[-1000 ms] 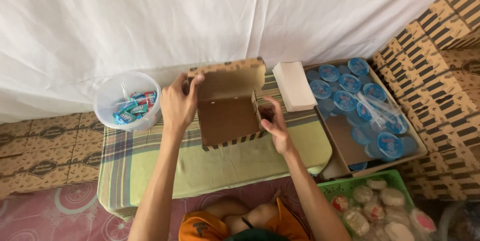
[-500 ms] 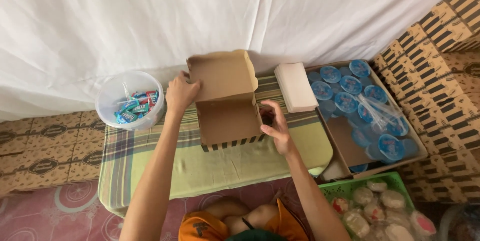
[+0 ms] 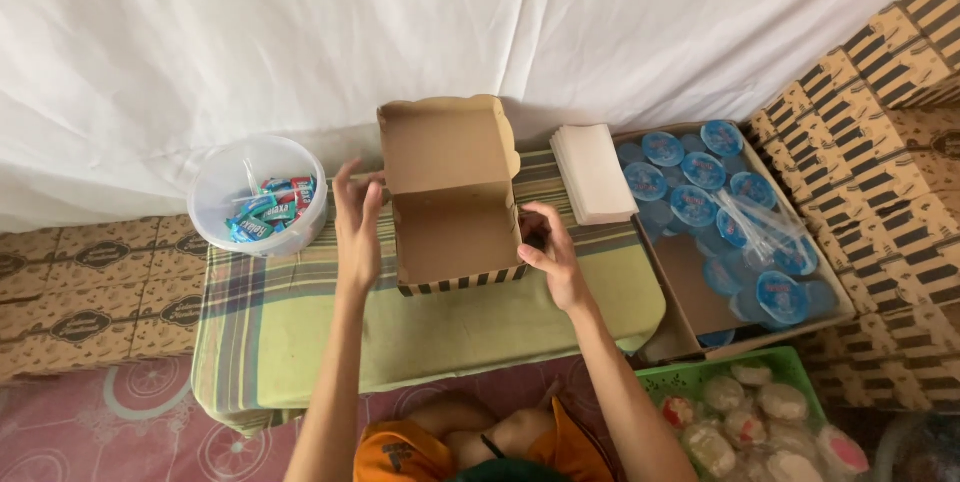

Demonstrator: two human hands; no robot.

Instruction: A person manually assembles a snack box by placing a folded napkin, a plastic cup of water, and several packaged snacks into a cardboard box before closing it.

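Hanging behind everything, a white cloth backdrop fills the far side, and stacks of flat brown printed cartons climb the right wall. Below it sits a low table under a green and yellow plaid cloth. On the middle of that table stands the open brown cardboard lunch box with a striped front edge, its lid raised upright at the back and its opening facing up; its long axis runs from the person toward the backdrop. To the right a shallow cardboard tray of blue-lidded water cups rests beside a stack of white paper sheets. A green plastic basket of wrapped snacks sits lower right. At the table's left end is a round clear plastic tub of wrapped candies. The right hand grips the box's right wall. The left hand is open, fingers spread, just beside the left wall.
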